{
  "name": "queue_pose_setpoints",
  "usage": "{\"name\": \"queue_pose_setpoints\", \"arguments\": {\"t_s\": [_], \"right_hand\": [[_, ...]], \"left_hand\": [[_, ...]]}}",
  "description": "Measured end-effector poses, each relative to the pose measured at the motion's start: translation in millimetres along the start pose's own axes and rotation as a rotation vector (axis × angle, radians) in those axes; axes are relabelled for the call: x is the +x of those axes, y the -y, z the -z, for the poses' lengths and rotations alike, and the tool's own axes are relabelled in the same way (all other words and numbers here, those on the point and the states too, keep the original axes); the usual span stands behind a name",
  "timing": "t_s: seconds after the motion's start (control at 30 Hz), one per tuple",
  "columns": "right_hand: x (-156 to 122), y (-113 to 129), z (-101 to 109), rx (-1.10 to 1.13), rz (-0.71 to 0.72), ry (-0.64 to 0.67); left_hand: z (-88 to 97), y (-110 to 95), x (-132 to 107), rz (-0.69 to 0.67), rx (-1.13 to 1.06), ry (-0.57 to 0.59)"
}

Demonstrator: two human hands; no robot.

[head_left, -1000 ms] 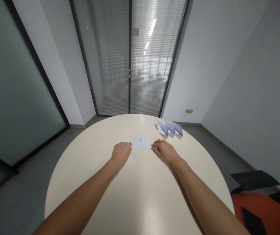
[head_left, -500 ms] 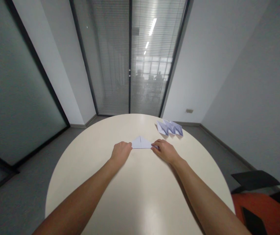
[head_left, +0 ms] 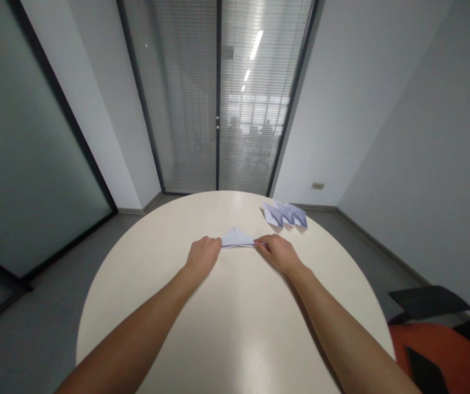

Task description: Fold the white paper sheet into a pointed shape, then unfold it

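Note:
A folded sheet of pale paper, peaked at the top like a low triangle, lies on the white table between my two hands. My left hand pinches its left corner between thumb and curled fingers. At the right corner, my right hand grips the paper the same way, with fingertips closed on it. Along the near edge the paper is lifted into a narrow fold. The corners themselves are hidden under my fingers.
Several zigzag-folded papers stand at the table's far right. An orange chair with black armrests is at the right. Behind the table are glass panels with blinds and a pale wall with an outlet.
The near edge of the paper has been raised into a narrow fold, where it was straight and flat before. My hands have hardly moved.

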State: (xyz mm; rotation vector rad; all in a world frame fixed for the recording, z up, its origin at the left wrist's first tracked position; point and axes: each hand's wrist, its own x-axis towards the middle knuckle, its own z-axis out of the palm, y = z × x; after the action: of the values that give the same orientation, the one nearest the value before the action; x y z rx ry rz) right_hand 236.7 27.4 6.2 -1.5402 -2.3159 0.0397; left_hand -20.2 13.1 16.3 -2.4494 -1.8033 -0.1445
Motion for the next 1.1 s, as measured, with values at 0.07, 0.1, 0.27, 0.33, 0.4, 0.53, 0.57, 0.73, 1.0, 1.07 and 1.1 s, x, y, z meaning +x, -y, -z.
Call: {"name": "queue_pose_setpoints", "arguments": {"t_s": [0.07, 0.1, 0.27, 0.33, 0.4, 0.53, 0.57, 0.73, 1.0, 1.07, 1.1], "right_hand": [[0.6, -1.1, -0.8, -0.013, -0.016, 0.0], [0.9, -1.9, -1.6, -0.016, -0.021, -0.008], [3.2, -4.7, -5.8, 0.032, -0.026, -0.064], [4.1, -5.2, -6.8, 0.06, -0.022, -0.074], [4.8, -6.0, -7.9, 0.078, -0.018, -0.087], [6.2, -10.2, -11.5, 0.116, 0.025, -0.13], [6.6, -11.5, -12.5, 0.125, 0.038, -0.142], [8.9, -16.1, -16.1, 0.136, 0.088, -0.197], [10.3, -11.8, -11.2, 0.15, 0.122, -0.337], [9.9, -8.7, -9.1, 0.166, 0.139, -0.378], [9.6, -6.8, -8.3, 0.177, 0.146, -0.399]], "left_hand": [[0.9, -0.6, -0.5, 0.004, -0.009, 0.003], [1.7, -0.9, -0.8, 0.003, -0.015, 0.004], [5.3, -1.9, -2.3, 0.011, -0.045, 0.018], [5.2, -1.6, -2.2, 0.012, -0.053, 0.021], [4.1, -1.2, -1.9, 0.008, -0.051, 0.016], [2.2, -0.8, -1.6, 0.009, -0.051, 0.017], [2.1, -0.9, -1.7, 0.012, -0.054, 0.019], [0.9, -2.3, -1.4, 0.034, -0.071, -0.014], [-2.4, -3.5, 0.0, 0.147, -0.298, -0.092], [-3.1, -5.4, -0.4, 0.166, -0.371, -0.102], [-3.9, -6.7, -0.4, 0.169, -0.411, -0.106]]}}
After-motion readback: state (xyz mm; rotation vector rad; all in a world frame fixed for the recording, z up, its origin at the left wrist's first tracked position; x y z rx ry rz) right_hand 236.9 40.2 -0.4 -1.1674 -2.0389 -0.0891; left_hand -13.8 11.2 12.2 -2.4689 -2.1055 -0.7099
